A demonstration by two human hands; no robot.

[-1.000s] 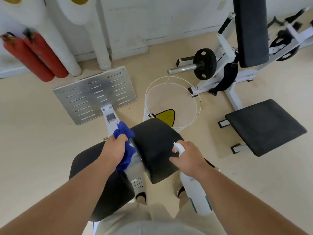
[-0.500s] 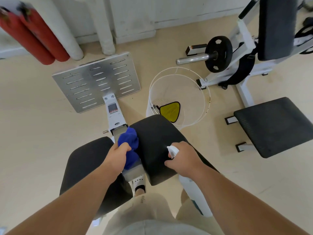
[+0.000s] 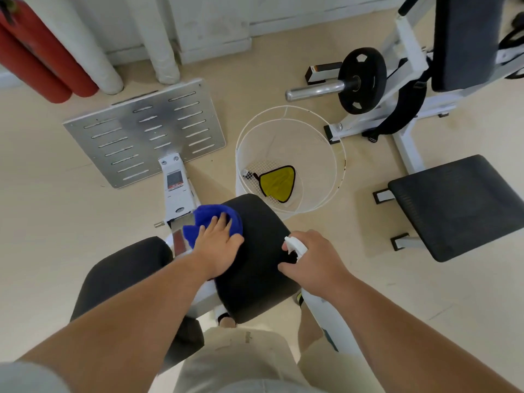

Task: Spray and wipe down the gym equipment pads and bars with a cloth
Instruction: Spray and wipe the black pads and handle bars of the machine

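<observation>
Two black pads of a white-framed machine lie below me: the right pad (image 3: 261, 268) and the left pad (image 3: 122, 273). My left hand (image 3: 219, 245) presses a blue cloth (image 3: 211, 219) flat against the upper left part of the right pad, fingers spread over it. My right hand (image 3: 314, 259) grips a white spray bottle (image 3: 326, 313) beside the right pad's right edge, its nozzle pointing left toward the pad. The bottle's body runs down under my forearm.
A white wire basket (image 3: 289, 154) holding a yellow cloth (image 3: 278, 181) stands just beyond the pad. A slotted metal footplate (image 3: 144, 129) lies at the left. At the right are a black seat pad (image 3: 459, 205), a barbell plate (image 3: 363, 80) and a white frame. Red cylinders (image 3: 37, 61) lean at the wall.
My left hand has moved with the blue cloth from the gap between the two pads up onto the right pad and flattened out. My right hand with the bottle has stayed about where it was.
</observation>
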